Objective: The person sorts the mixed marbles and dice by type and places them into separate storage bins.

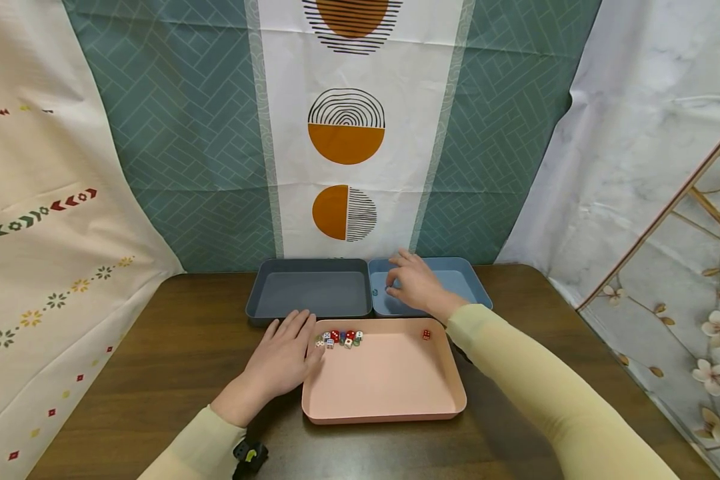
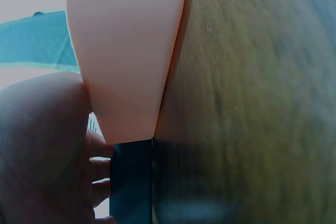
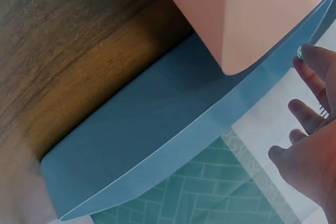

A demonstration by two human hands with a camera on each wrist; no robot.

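Observation:
My right hand is over the blue tray at the back right. In the right wrist view its thumb and index finger pinch a small teal-and-white die; the other fingers are spread. A small teal die lies at the blue tray's left side. My left hand lies with extended fingers at the left rim of the pink tray. Beside its fingertips, several small dice in red, white, blue and green cluster in that tray's far left corner. One red die sits at the far right.
A dark grey tray stands left of the blue one, both behind the pink tray. All three are on a brown wooden table. Patterned cloths hang behind and at both sides. A small black device is at the left wrist.

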